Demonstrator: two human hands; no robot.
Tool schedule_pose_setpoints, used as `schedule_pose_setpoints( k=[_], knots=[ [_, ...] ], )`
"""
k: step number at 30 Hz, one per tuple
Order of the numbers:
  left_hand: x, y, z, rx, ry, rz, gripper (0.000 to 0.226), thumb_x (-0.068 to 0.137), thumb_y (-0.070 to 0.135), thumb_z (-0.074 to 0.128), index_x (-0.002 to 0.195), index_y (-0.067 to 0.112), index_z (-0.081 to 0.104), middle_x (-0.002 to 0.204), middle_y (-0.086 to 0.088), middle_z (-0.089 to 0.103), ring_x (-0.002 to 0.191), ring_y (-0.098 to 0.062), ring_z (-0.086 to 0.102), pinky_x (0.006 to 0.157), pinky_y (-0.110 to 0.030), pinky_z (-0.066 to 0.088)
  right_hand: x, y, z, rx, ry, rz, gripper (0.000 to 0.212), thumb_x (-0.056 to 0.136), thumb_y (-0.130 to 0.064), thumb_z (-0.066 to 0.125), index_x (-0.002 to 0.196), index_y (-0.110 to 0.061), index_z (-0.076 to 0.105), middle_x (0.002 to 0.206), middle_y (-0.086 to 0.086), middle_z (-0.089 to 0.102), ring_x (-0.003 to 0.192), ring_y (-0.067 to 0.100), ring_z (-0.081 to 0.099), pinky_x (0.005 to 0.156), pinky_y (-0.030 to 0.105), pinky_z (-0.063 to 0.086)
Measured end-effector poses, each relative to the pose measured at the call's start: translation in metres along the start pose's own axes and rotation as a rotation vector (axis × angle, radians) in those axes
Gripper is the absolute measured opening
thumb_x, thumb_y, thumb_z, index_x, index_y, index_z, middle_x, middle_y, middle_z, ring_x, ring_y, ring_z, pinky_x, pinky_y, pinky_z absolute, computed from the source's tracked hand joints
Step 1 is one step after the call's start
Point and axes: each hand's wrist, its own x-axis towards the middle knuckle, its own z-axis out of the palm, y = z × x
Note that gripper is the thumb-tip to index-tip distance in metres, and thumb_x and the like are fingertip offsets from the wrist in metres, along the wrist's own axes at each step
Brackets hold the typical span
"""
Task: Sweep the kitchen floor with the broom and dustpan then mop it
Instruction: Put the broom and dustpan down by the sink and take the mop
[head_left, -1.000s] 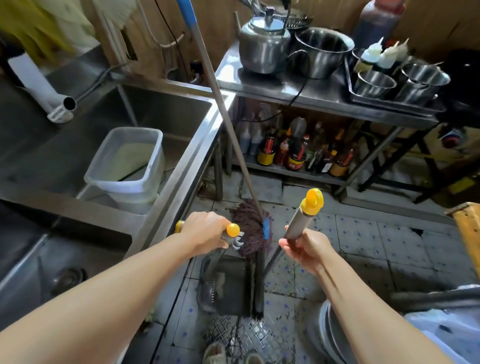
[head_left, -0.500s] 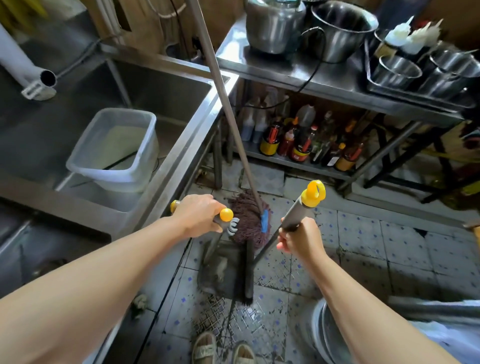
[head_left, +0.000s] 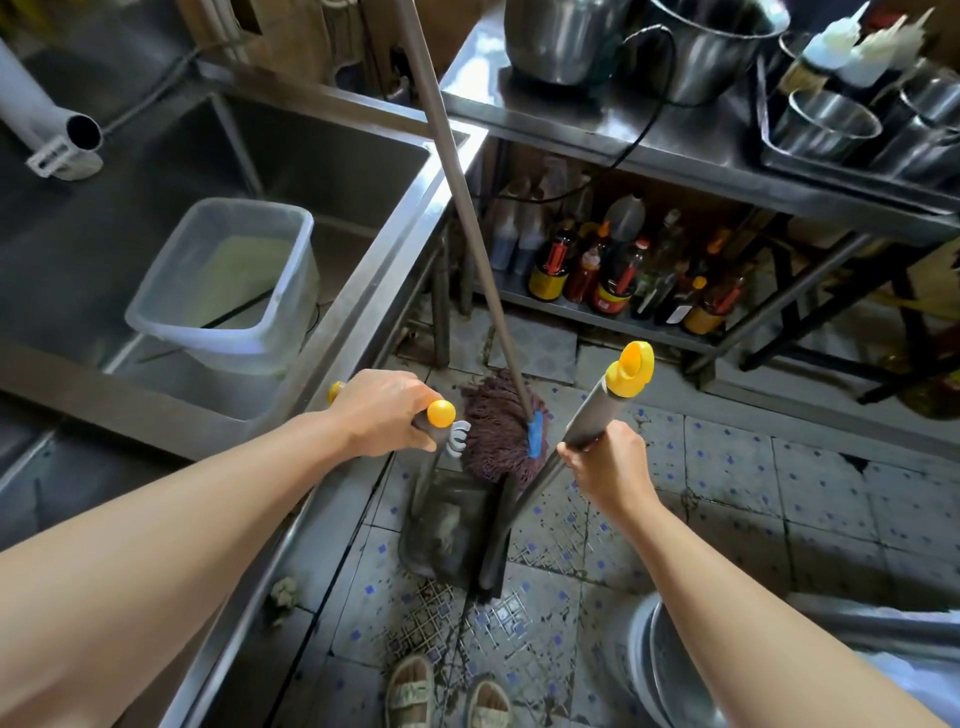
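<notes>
My left hand grips the grey, yellow-tipped handle of the dark dustpan, which stands on the tiled floor below it. My right hand grips the grey broom handle just under its yellow cap; the dark broom head sits at the dustpan's right edge. Behind them a mop with a reddish-brown string head rests on the floor, its long pole leaning up past the sink corner.
A steel sink with a translucent bin runs along the left. A steel table with pots stands behind, sauce bottles on its lower shelf. A metal basin sits at lower right; my sandalled feet are below.
The view has tilted downward and closer; both hands keep their grip on the dustpan and broom handles. The broom head has shifted slightly against the dustpan.
</notes>
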Motion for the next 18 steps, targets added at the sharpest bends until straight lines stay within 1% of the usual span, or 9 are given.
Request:
schedule_pose_setpoints(
  k=[4, 7, 9, 11, 13, 14, 17, 18],
  knots=[
    [-0.003, 0.003, 0.004, 0.024, -0.003, 0.046, 0.028, 0.079, 0.047, 0.066, 0.088, 0.021, 0.061, 0.077, 0.010, 0.055, 0.078, -0.013, 0.055, 0.065, -0.027, 0.044, 0.000, 0.000, 0.000, 0.001, 0.019, -0.002, 0.015, 0.082, -0.019, 0.069, 0.081, -0.004, 0.067, 0.077, 0.011, 0.068, 0.076, 0.028, 0.063, 0.060, 0.028, 0.044],
    [-0.006, 0.004, 0.005, 0.034, 0.012, 0.049, 0.028, 0.078, 0.047, 0.067, 0.090, 0.022, 0.062, 0.078, 0.010, 0.056, 0.077, -0.011, 0.052, 0.063, -0.026, 0.041, 0.000, 0.001, 0.002, 0.009, 0.033, 0.009, 0.014, 0.081, -0.018, 0.070, 0.080, -0.005, 0.066, 0.076, 0.011, 0.068, 0.075, 0.028, 0.061, 0.063, 0.031, 0.047],
    [-0.007, 0.001, 0.008, 0.023, 0.007, 0.037, 0.029, 0.077, 0.048, 0.067, 0.092, 0.023, 0.063, 0.079, 0.010, 0.059, 0.079, -0.011, 0.056, 0.065, -0.026, 0.045, -0.001, 0.002, 0.005, -0.003, 0.029, 0.008, 0.014, 0.082, -0.018, 0.069, 0.080, -0.005, 0.066, 0.077, 0.011, 0.068, 0.076, 0.028, 0.061, 0.063, 0.031, 0.047],
    [-0.008, -0.004, 0.010, 0.003, -0.014, 0.012, 0.032, 0.074, 0.051, 0.069, 0.092, 0.026, 0.064, 0.081, 0.010, 0.064, 0.082, -0.012, 0.061, 0.069, -0.029, 0.051, -0.004, 0.003, 0.007, -0.018, 0.022, 0.013, 0.017, 0.082, -0.019, 0.069, 0.075, -0.005, 0.062, 0.074, 0.010, 0.066, 0.073, 0.028, 0.059, 0.057, 0.028, 0.043],
    [-0.012, -0.010, 0.011, -0.009, -0.041, -0.016, 0.034, 0.071, 0.054, 0.070, 0.092, 0.027, 0.064, 0.082, 0.010, 0.066, 0.082, -0.013, 0.062, 0.068, -0.028, 0.051, -0.007, 0.003, 0.009, -0.024, 0.022, 0.024, 0.024, 0.083, -0.020, 0.068, 0.069, -0.007, 0.054, 0.069, 0.009, 0.060, 0.068, 0.028, 0.055, 0.049, 0.026, 0.035],
    [-0.014, -0.012, 0.011, -0.006, -0.048, -0.021, 0.034, 0.071, 0.055, 0.070, 0.092, 0.028, 0.064, 0.082, 0.010, 0.066, 0.082, -0.013, 0.062, 0.067, -0.028, 0.050, -0.009, 0.003, 0.009, -0.022, 0.024, 0.026, 0.025, 0.083, -0.021, 0.069, 0.069, -0.008, 0.053, 0.068, 0.008, 0.059, 0.067, 0.027, 0.054, 0.048, 0.026, 0.032],
    [-0.021, -0.013, 0.012, 0.007, -0.049, -0.012, 0.033, 0.071, 0.055, 0.069, 0.092, 0.029, 0.063, 0.081, 0.011, 0.066, 0.083, -0.013, 0.062, 0.064, -0.026, 0.047, -0.012, 0.000, 0.011, -0.017, 0.029, 0.023, 0.023, 0.083, -0.022, 0.070, 0.072, -0.008, 0.056, 0.069, 0.008, 0.060, 0.067, 0.026, 0.054, 0.052, 0.026, 0.033],
    [-0.023, -0.013, 0.011, 0.011, -0.049, -0.012, 0.032, 0.072, 0.054, 0.069, 0.091, 0.029, 0.063, 0.081, 0.011, 0.066, 0.082, -0.013, 0.061, 0.062, -0.025, 0.045, -0.013, -0.002, 0.012, -0.021, 0.033, 0.016, 0.023, 0.083, -0.022, 0.070, 0.071, -0.008, 0.056, 0.069, 0.008, 0.060, 0.067, 0.026, 0.054, 0.051, 0.025, 0.033]
  ],
)
